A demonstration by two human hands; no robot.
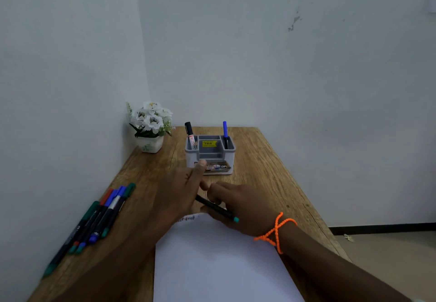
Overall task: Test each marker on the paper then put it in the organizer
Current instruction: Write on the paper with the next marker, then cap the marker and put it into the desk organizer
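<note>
A black marker with a teal end (218, 209) lies slanted between my two hands, just above the top edge of the white paper (212, 266). My right hand (240, 205), with an orange bracelet at the wrist, holds the marker's near part. My left hand (181, 190) covers its far end with the thumb raised; its fingers are hidden. Small scribbles (187, 218) mark the paper's top left corner. The grey organizer (210, 160) stands beyond my hands, with a black-capped marker (190, 136) in its left slot and a blue marker (225, 134) in its right slot.
Several loose markers (99, 219) in green, red and blue lie in a row at the left edge of the wooden table (271, 171), beside the wall. A white pot of flowers (151, 127) stands in the far left corner. The table's right edge drops to the floor.
</note>
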